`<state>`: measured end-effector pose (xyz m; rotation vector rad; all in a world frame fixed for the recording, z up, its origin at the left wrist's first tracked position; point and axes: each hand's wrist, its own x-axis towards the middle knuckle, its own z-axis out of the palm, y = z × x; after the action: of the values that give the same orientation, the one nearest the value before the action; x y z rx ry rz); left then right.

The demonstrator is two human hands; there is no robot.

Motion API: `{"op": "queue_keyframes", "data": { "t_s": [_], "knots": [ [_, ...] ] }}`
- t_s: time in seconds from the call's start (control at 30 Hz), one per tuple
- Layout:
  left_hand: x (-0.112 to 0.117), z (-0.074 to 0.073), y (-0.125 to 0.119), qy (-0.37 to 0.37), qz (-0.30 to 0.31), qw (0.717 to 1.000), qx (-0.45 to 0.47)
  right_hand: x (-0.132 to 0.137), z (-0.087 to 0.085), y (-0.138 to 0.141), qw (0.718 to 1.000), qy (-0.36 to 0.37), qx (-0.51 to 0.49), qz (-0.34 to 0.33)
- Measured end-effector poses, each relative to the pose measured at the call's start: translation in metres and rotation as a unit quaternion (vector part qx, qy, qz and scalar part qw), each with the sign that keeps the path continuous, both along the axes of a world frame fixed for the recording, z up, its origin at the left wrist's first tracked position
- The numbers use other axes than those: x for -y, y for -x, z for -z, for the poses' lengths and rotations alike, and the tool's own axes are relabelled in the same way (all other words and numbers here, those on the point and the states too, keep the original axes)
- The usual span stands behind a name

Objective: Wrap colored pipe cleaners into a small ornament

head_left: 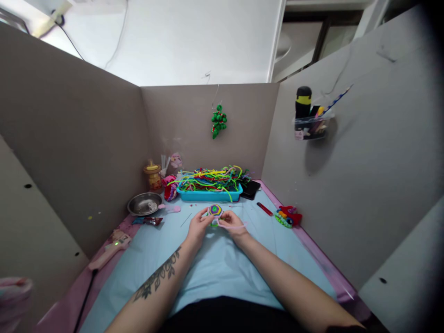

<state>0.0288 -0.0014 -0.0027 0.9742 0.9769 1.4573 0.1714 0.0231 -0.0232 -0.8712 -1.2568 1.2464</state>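
Observation:
My left hand (pixel 198 225) and my right hand (pixel 233 224) meet over the light blue mat (pixel 215 268) in the middle of the desk. Both are closed on a small round coiled piece (pixel 215 211) made of pipe cleaners in purple, green and yellow, held between the fingertips. A pale pink pipe cleaner (pixel 234 226) trails from it across my right hand. Just behind the hands stands a turquoise tray (pixel 208 194) heaped with pipe cleaners of many colours.
Left of the mat lie a pink glue gun (pixel 110 250) with a lit green lamp, a steel bowl (pixel 144 204) and a small yellow-capped bottle (pixel 153 176). To the right are a red tool (pixel 264 209) and a red-and-green pipe-cleaner figure (pixel 288 216). Grey partitions surround the desk; a green ornament (pixel 218 121) hangs at the back.

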Motion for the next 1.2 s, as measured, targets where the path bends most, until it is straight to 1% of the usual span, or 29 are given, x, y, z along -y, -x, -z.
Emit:
{"op": "queue_keyframes", "data": {
  "t_s": [0.07,0.1,0.13,0.17,0.23,0.3,0.4,0.47,0.57,0.63,0.67,0.73,0.93,1.1,1.2],
  "knots": [
    [-0.001,0.000,0.000,0.004,-0.023,1.000,0.000,0.004,-0.001,-0.002,0.991,-0.063,0.089,0.072],
    [-0.001,0.001,0.000,0.004,-0.035,0.999,-0.001,0.007,-0.003,-0.003,0.981,-0.103,0.131,0.100],
    [-0.001,0.001,0.000,0.004,-0.044,0.999,-0.002,0.011,-0.006,-0.004,0.969,-0.145,0.168,0.111],
    [-0.001,0.001,-0.001,0.002,-0.049,0.999,-0.006,0.015,-0.009,-0.004,0.958,-0.183,0.195,0.102],
    [-0.001,0.002,-0.001,-0.004,-0.052,0.998,-0.017,0.022,-0.015,-0.002,0.946,-0.227,0.219,0.075],
    [0.000,0.003,-0.002,-0.011,-0.048,0.998,-0.030,0.026,-0.019,0.000,0.942,-0.247,0.216,0.063],
    [0.001,0.003,-0.003,-0.014,-0.043,0.998,-0.038,0.025,-0.021,0.002,0.941,-0.261,0.204,0.072],
    [0.000,0.002,-0.002,-0.002,-0.048,0.998,-0.036,0.020,-0.019,0.000,0.946,-0.243,0.196,0.092],
    [0.000,0.001,-0.001,0.023,-0.041,0.999,-0.021,0.009,-0.015,-0.007,0.967,-0.154,0.158,0.126],
    [-0.001,0.001,0.000,0.027,-0.025,0.999,-0.016,0.002,-0.014,-0.012,0.979,-0.099,0.124,0.128],
    [-0.001,0.001,0.000,0.025,-0.016,0.999,-0.016,-0.001,-0.013,-0.014,0.983,-0.083,0.111,0.124],
    [-0.001,0.001,0.000,0.021,0.003,1.000,-0.019,-0.005,-0.013,-0.016,0.987,-0.070,0.090,0.113],
    [0.001,-0.001,0.000,0.008,0.036,0.999,-0.021,-0.006,-0.012,-0.016,0.991,-0.075,0.056,0.093],
    [0.002,-0.002,0.000,0.001,0.056,0.998,-0.018,-0.006,-0.013,-0.015,0.999,-0.013,-0.008,0.046],
    [0.000,0.000,0.002,0.000,0.066,0.997,-0.036,-0.006,-0.014,-0.015,0.999,0.006,-0.036,0.009]
  ]
}}
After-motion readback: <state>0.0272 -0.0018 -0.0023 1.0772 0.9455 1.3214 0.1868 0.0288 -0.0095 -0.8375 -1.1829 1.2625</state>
